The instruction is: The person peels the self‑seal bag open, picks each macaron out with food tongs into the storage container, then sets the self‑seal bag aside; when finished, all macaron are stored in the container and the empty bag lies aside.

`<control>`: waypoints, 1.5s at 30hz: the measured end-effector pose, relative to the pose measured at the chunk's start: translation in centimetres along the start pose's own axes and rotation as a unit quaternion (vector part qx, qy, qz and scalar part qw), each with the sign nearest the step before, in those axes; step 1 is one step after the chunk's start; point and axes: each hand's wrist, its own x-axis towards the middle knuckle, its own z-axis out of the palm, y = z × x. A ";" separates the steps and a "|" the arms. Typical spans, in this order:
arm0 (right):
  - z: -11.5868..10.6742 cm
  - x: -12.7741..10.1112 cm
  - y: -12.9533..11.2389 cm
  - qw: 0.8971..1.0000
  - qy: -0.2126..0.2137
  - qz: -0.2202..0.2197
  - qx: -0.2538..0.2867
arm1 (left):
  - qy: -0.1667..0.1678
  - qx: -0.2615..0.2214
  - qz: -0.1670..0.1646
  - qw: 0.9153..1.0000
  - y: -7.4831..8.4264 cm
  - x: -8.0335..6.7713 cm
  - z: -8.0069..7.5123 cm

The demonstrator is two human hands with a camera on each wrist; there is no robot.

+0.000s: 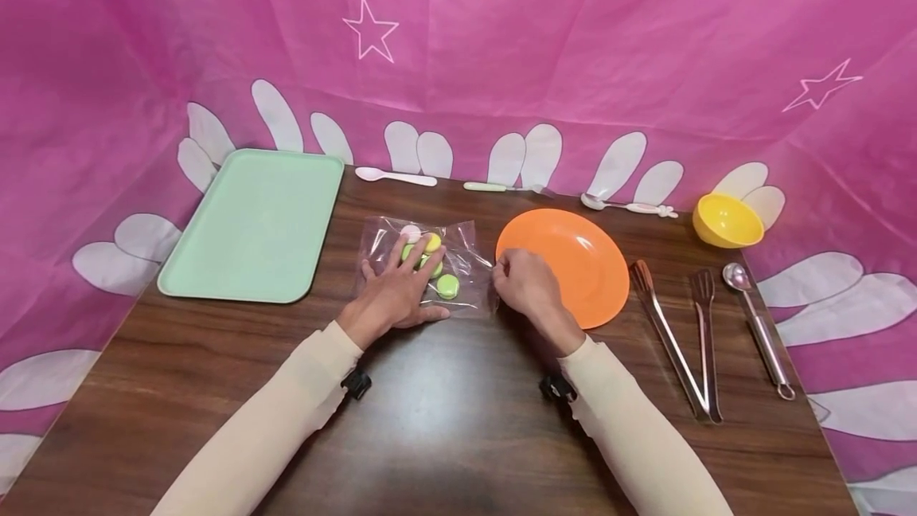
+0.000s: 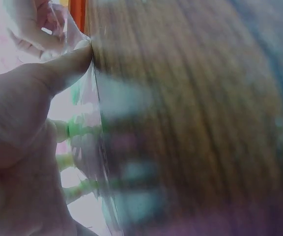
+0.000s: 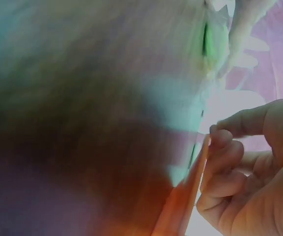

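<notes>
A clear plastic bag [image 1: 469, 261] lies on the table with several round macaron-like pieces inside, among them a green one [image 1: 447, 286], a yellow one [image 1: 433, 243] and a pale pink one [image 1: 411, 233]. My left hand [image 1: 394, 285] rests on the bag with its fingers spread over some of the pieces, partly hiding them. At the bag's right edge, my right hand [image 1: 528, 283] pinches the plastic between thumb and curled fingers, beside the rim of an orange plate [image 1: 591, 269]. The left wrist view shows the film [image 2: 90, 103] stretching toward the right hand.
A mint-green tray [image 1: 254, 225] lies at left. Along the back are a pink spoon [image 1: 394, 177], a green-handled fork [image 1: 487, 187] and a white-handled spoon [image 1: 630, 206]. To the right are a yellow bowl [image 1: 727, 221], metal tongs [image 1: 677, 349] and a scoop [image 1: 762, 337].
</notes>
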 end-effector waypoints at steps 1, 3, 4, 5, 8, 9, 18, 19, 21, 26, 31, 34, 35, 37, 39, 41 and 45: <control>-0.1 -0.1 0.1 1.000 0.000 0.003 0.002 | -0.001 -0.001 0.001 1.000 0.0 0.0 0.0; -0.4 -0.3 0.1 1.000 -0.004 0.007 0.006 | -0.001 -0.002 0.002 1.000 0.0 0.0 0.0; -0.7 -0.5 -0.1 1.000 -0.004 0.009 0.008 | -0.001 -0.002 0.003 1.000 0.1 0.0 0.0; -0.8 -0.5 -0.1 1.000 -0.003 0.006 0.006 | -0.001 -0.001 0.006 1.000 0.1 0.0 0.0; -2.1 -1.3 -1.2 1.000 0.001 0.001 0.007 | 0.004 0.001 0.016 1.000 0.3 0.1 0.0; -2.6 -1.5 -1.7 1.000 0.003 -0.006 0.008 | 0.003 0.002 0.017 1.000 0.4 0.1 -0.1; -2.3 0.1 -5.3 0.997 0.021 -0.045 -0.065 | 0.006 0.008 0.006 1.000 1.0 0.8 -1.6; -1.9 0.4 -5.4 0.995 0.024 -0.047 -0.080 | 0.013 0.008 0.010 1.000 1.1 1.0 -1.8; -1.2 1.0 -5.7 0.992 0.035 -0.054 -0.106 | 0.020 0.010 0.018 1.000 1.2 1.6 -2.0; -0.3 1.5 -6.1 0.987 0.061 -0.069 -0.134 | -0.012 0.008 0.021 1.000 1.0 2.4 -2.4; -0.9 1.9 -5.9 0.994 0.047 -0.044 -0.084 | -0.042 0.009 0.014 0.999 0.7 2.7 -2.5; -1.5 2.3 -5.0 0.999 0.032 -0.015 -0.038 | -0.053 0.007 0.009 0.999 0.7 2.8 -2.5; -1.7 2.3 -4.7 0.999 0.029 -0.007 -0.028 | -0.056 0.006 0.008 0.998 0.7 2.8 -2.6; -2.0 2.4 -3.9 0.999 0.028 0.011 -0.012 | -0.058 0.003 0.009 0.998 0.6 2.7 -2.6; -2.3 2.4 -3.2 0.999 0.026 0.022 -0.005 | -0.058 0.002 0.010 0.998 0.6 2.7 -2.6; -2.4 2.3 -2.7 1.000 0.017 0.026 0.006 | -0.055 0.003 0.011 0.998 0.6 2.6 -2.6; -3.3 2.0 -1.9 0.999 -0.011 0.006 0.034 | -0.047 -0.002 0.016 0.999 0.6 2.7 -2.5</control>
